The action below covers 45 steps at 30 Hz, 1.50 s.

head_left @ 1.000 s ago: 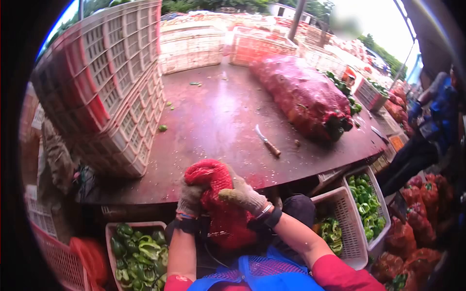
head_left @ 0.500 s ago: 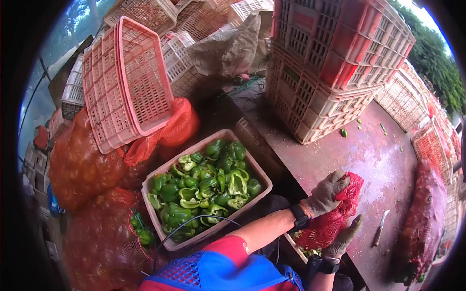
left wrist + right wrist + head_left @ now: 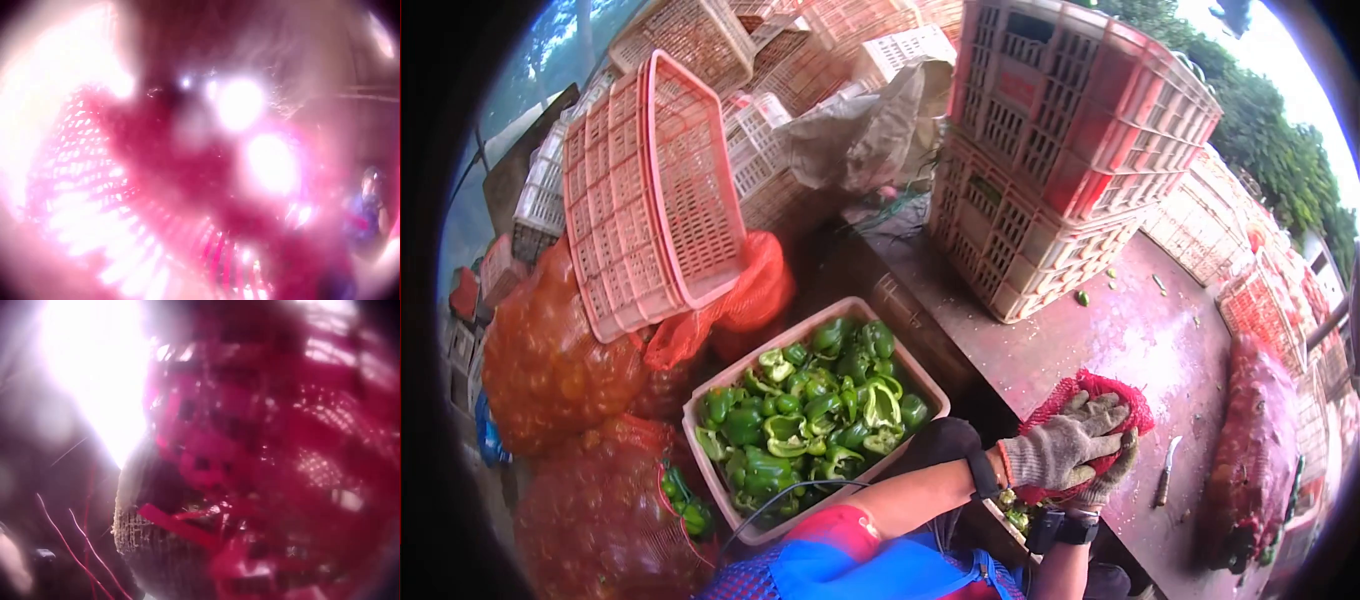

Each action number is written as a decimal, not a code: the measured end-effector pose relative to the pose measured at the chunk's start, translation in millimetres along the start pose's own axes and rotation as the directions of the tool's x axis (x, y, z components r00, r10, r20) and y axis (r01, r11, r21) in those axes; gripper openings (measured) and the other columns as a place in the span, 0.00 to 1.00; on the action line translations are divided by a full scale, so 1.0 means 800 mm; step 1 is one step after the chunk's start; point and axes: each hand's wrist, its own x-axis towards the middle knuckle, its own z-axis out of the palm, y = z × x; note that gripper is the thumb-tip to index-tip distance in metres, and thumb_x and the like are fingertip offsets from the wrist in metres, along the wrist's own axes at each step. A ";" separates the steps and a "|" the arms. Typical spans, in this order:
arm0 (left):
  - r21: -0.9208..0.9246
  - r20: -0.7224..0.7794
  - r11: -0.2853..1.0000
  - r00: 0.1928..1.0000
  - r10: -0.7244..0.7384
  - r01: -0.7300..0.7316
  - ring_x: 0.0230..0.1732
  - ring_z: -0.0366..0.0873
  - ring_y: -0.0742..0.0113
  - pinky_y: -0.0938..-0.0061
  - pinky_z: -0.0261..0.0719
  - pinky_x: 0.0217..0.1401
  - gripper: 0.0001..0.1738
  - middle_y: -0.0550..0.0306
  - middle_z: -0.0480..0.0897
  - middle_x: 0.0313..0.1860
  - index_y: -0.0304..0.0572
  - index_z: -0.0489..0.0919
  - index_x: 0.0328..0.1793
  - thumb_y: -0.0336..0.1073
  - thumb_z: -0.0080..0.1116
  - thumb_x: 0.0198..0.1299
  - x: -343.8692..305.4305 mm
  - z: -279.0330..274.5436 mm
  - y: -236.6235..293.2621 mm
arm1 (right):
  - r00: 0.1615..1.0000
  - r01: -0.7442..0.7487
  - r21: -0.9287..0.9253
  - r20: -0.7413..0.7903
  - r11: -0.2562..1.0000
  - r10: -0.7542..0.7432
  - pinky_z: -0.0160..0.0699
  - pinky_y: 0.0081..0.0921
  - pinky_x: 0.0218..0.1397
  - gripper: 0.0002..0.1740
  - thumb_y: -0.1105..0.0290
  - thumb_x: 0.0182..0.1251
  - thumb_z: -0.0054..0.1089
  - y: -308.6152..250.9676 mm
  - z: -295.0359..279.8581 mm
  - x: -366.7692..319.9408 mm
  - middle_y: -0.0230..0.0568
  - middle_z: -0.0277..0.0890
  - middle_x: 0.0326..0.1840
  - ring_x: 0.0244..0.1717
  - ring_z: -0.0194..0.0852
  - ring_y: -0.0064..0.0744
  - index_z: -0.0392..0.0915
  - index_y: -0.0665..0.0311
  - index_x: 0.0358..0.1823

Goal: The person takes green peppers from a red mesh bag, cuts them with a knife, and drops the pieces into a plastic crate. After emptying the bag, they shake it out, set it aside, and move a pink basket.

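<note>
Both hands wear knitted work gloves and hold a red mesh bag (image 3: 1138, 402) at the near edge of the dark table (image 3: 1040, 350). My left hand (image 3: 1060, 448) lies across the bag's near side, its fingers over the bunched netting. On the other side my right hand (image 3: 1112, 478) grips the bag, its fingertips close to the left ones. Blurred red netting (image 3: 156, 212) fills much of the left wrist view. In the right wrist view, the netting (image 3: 275, 437) partly covers the glove (image 3: 134, 531). The bag's lower part is hidden behind the left hand.
A crate (image 3: 722, 500) of cut green peppers stands left of the table. Stacked crates (image 3: 1010, 200) rise at the table's far left. A knife (image 3: 1164, 485) and a long filled sack (image 3: 1255, 440) lie to the right. Filled mesh sacks (image 3: 550, 370) stand at far left.
The head view has swung left, bringing the pepper crate to the middle. The left hand has moved from the bag's top edge across its side, and the hands have closed together around it.
</note>
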 end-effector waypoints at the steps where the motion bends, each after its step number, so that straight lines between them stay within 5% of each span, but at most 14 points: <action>1: 0.002 0.030 1.000 0.999 -0.027 0.027 0.80 0.48 0.41 0.41 0.40 0.78 0.39 0.41 0.56 0.78 0.50 0.67 0.73 0.44 0.63 0.52 0.003 -0.004 0.007 | 1.000 0.007 0.115 0.019 0.993 -0.009 0.51 0.43 0.78 0.35 0.44 0.69 0.51 0.006 -0.014 0.001 0.41 0.64 0.72 0.72 0.60 0.42 0.65 0.60 0.70; 3: 0.047 0.097 0.999 0.995 -0.013 0.009 0.79 0.50 0.41 0.40 0.39 0.78 0.40 0.41 0.57 0.78 0.52 0.65 0.75 0.48 0.61 0.54 0.006 -0.019 0.013 | 0.897 0.405 -0.383 -0.008 0.830 -0.441 0.49 0.45 0.79 0.36 0.41 0.70 0.50 0.025 -0.020 -0.005 0.39 0.63 0.74 0.74 0.57 0.43 0.64 0.56 0.71; 6: 0.131 0.099 0.991 0.995 0.025 -0.038 0.79 0.51 0.41 0.42 0.41 0.78 0.48 0.40 0.57 0.78 0.52 0.58 0.79 0.50 0.65 0.51 -0.004 -0.015 0.022 | 0.999 0.014 0.109 -0.038 0.994 -0.010 0.59 0.48 0.74 0.43 0.34 0.63 0.54 0.001 0.021 -0.023 0.41 0.66 0.71 0.70 0.62 0.46 0.65 0.57 0.70; 9: -0.093 0.082 0.995 0.996 -0.039 0.047 0.78 0.53 0.40 0.42 0.43 0.78 0.54 0.39 0.58 0.77 0.46 0.52 0.80 0.51 0.67 0.50 -0.014 -0.021 0.043 | 0.999 -0.026 0.127 0.032 0.992 0.022 0.57 0.49 0.75 0.46 0.30 0.60 0.54 -0.003 0.014 -0.041 0.41 0.65 0.72 0.71 0.61 0.46 0.65 0.54 0.71; 23: -0.647 -0.187 0.757 0.945 -0.267 0.086 0.62 0.75 0.62 0.67 0.73 0.65 0.42 0.46 0.66 0.73 0.37 0.57 0.77 0.36 0.66 0.60 -0.088 -0.056 0.070 | 0.980 0.190 -0.507 0.042 0.841 -0.196 0.69 0.42 0.69 0.33 0.48 0.70 0.51 -0.049 -0.027 -0.103 0.45 0.72 0.64 0.62 0.71 0.46 0.66 0.65 0.67; 25: -0.629 -0.225 0.741 0.859 -0.460 0.232 0.58 0.78 0.64 0.71 0.77 0.60 0.38 0.46 0.68 0.71 0.36 0.60 0.75 0.32 0.65 0.59 -0.124 -0.098 0.061 | 0.924 0.381 -0.625 0.226 0.681 -0.309 0.70 0.40 0.67 0.27 0.53 0.71 0.51 -0.053 -0.028 -0.098 0.44 0.74 0.61 0.59 0.73 0.44 0.70 0.65 0.63; 26: -0.649 -0.295 0.711 0.772 -0.563 0.271 0.57 0.78 0.65 0.72 0.78 0.59 0.37 0.47 0.70 0.68 0.36 0.62 0.73 0.30 0.65 0.59 -0.152 -0.112 0.050 | 0.963 0.231 -0.344 0.211 0.910 -0.165 0.70 0.38 0.66 0.20 0.62 0.72 0.49 -0.059 -0.002 -0.115 0.42 0.75 0.58 0.57 0.74 0.43 0.72 0.65 0.60; 27: -0.672 -0.362 0.677 0.663 -0.655 0.302 0.55 0.79 0.66 0.73 0.79 0.57 0.35 0.47 0.72 0.66 0.37 0.64 0.72 0.29 0.64 0.59 -0.184 -0.126 0.035 | 0.934 0.344 -0.446 0.252 0.826 -0.253 0.72 0.37 0.62 0.16 0.67 0.70 0.50 -0.061 0.019 -0.123 0.40 0.76 0.52 0.53 0.74 0.40 0.73 0.65 0.55; 28: -0.635 -0.441 0.684 0.558 -0.703 0.360 0.55 0.79 0.65 0.72 0.79 0.56 0.35 0.47 0.74 0.64 0.36 0.65 0.71 0.29 0.64 0.58 -0.220 -0.144 0.020 | 0.895 0.445 -0.537 0.290 0.717 -0.338 0.74 0.36 0.58 0.12 0.71 0.68 0.51 -0.064 0.040 -0.132 0.38 0.76 0.47 0.49 0.75 0.37 0.74 0.65 0.50; 29: -0.598 -0.528 0.685 0.438 -0.728 0.417 0.54 0.79 0.65 0.72 0.80 0.56 0.35 0.46 0.76 0.62 0.35 0.65 0.71 0.29 0.65 0.57 -0.256 -0.171 0.011 | 0.702 0.696 -0.678 0.574 0.236 -0.421 0.75 0.34 0.55 0.09 0.74 0.66 0.52 -0.063 0.045 -0.125 0.36 0.75 0.43 0.45 0.74 0.34 0.74 0.64 0.47; 33: -0.204 -0.882 0.405 0.012 -0.472 0.891 0.63 0.74 0.45 0.61 0.72 0.65 0.42 0.32 0.72 0.63 0.33 0.64 0.70 0.38 0.71 0.50 -0.348 -0.314 0.008 | 0.924 0.377 -0.572 0.173 0.729 -0.341 0.74 0.35 0.55 0.10 0.70 0.66 0.53 -0.061 -0.007 -0.136 0.37 0.73 0.43 0.46 0.73 0.34 0.73 0.63 0.48; 37: 0.114 -0.993 0.122 0.110 0.045 0.986 0.77 0.50 0.36 0.50 0.53 0.76 0.54 0.28 0.56 0.74 0.35 0.55 0.75 0.46 0.73 0.48 -0.352 -0.433 0.005 | 0.971 0.238 -0.434 0.104 0.869 -0.214 0.72 0.38 0.58 0.15 0.64 0.68 0.53 -0.056 -0.014 -0.143 0.38 0.73 0.47 0.50 0.72 0.37 0.71 0.63 0.52; 43: 0.109 -0.970 -0.196 0.061 -0.234 0.975 0.76 0.53 0.38 0.45 0.59 0.72 0.57 0.33 0.59 0.74 0.38 0.55 0.76 0.56 0.73 0.44 -0.301 -0.527 -0.037 | 0.992 0.113 -0.315 0.083 0.942 -0.092 0.70 0.42 0.63 0.23 0.55 0.70 0.52 -0.060 -0.022 -0.131 0.41 0.73 0.54 0.56 0.71 0.41 0.70 0.63 0.58; 45: -0.017 -0.919 -0.185 -0.088 -0.384 0.983 0.74 0.57 0.40 0.46 0.64 0.69 0.58 0.36 0.61 0.72 0.38 0.56 0.75 0.57 0.72 0.43 -0.314 -0.539 -0.054 | 0.996 -0.077 -0.152 0.032 0.985 0.083 0.66 0.46 0.69 0.32 0.47 0.69 0.52 -0.058 -0.019 -0.131 0.45 0.72 0.61 0.62 0.69 0.45 0.67 0.63 0.65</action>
